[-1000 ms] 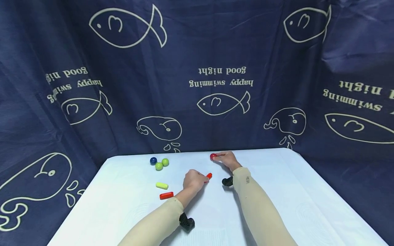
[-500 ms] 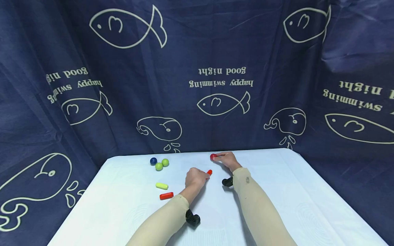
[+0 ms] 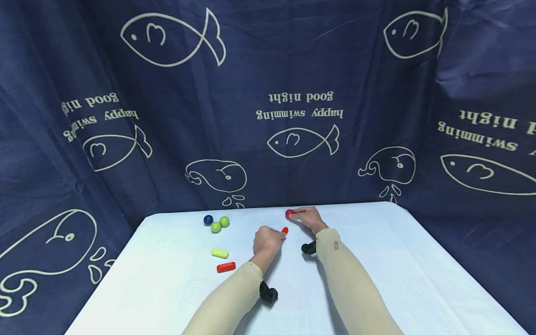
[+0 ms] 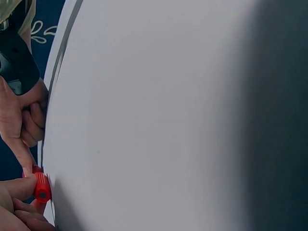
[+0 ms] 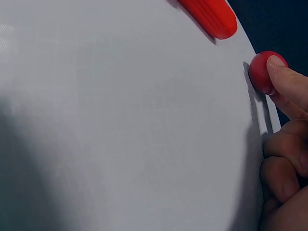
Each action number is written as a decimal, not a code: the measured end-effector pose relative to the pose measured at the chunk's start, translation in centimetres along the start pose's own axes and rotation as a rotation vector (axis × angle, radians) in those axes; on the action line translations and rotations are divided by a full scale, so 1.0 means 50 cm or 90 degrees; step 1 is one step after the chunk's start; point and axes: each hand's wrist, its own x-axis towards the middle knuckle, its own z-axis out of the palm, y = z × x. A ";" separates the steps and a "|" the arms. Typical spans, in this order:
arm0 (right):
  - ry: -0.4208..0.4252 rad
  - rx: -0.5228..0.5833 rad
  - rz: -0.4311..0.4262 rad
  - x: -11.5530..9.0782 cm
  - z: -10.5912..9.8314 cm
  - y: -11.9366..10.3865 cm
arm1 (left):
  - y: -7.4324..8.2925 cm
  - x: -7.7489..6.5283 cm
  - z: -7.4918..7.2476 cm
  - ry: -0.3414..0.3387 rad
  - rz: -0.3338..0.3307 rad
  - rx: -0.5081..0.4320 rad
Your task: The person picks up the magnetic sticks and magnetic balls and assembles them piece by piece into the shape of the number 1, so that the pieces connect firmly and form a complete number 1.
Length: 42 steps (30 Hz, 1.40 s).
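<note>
My left hand (image 3: 265, 239) pinches a red magnetic stick (image 3: 285, 230) near the middle of the table, its far end pointing away from me. A grey disc shows in the end of the stick (image 4: 42, 185) in the left wrist view. Farther off, close to the back edge, thumb and forefinger of my right hand (image 3: 309, 217) pinch a red ball (image 3: 289, 213) on the white cloth. In the right wrist view the stick (image 5: 211, 17) lies a short gap away from the ball (image 5: 262, 72). The other fingers of the right hand are curled in.
Two green balls (image 3: 215, 227) and a dark blue ball (image 3: 208, 220) sit together at the back left. A yellow stick (image 3: 219, 253) and another red stick (image 3: 226, 267) lie left of my left forearm. A navy curtain (image 3: 234, 93) hangs behind the table.
My left hand has moved forward and slightly right, carrying the red magnetic stick closer to the red ball. The right hand and its ball have stayed in place.
</note>
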 end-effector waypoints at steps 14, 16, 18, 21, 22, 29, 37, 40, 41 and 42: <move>0.010 -0.012 0.015 0.000 0.006 -0.001 | 0.019 0.012 0.023 0.027 -0.017 -0.003; 0.011 -0.015 0.021 0.002 0.008 0.000 | 0.021 0.013 0.025 0.028 -0.020 -0.002; 0.012 -0.017 0.020 0.004 0.009 0.001 | 0.023 0.015 0.028 0.029 -0.023 -0.001; 0.012 -0.010 0.013 0.006 0.009 0.003 | 0.028 0.017 0.033 0.029 -0.030 0.000; 0.012 -0.007 0.009 0.007 0.009 0.004 | 0.030 0.018 0.035 0.027 -0.033 0.000; 0.014 -0.003 0.006 0.012 0.009 0.007 | 0.042 0.019 0.041 0.032 -0.046 0.004; 0.011 0.002 -0.001 0.002 0.009 -0.001 | 0.045 0.024 0.048 0.029 -0.034 0.023; 0.009 0.007 -0.012 -0.003 0.008 -0.001 | 0.046 0.023 0.050 0.033 -0.026 0.032; 0.009 0.007 -0.015 -0.004 0.007 -0.001 | 0.046 0.022 0.051 0.033 -0.025 0.033; 0.009 0.008 -0.020 -0.004 0.007 -0.001 | 0.048 0.021 0.052 0.035 -0.024 0.031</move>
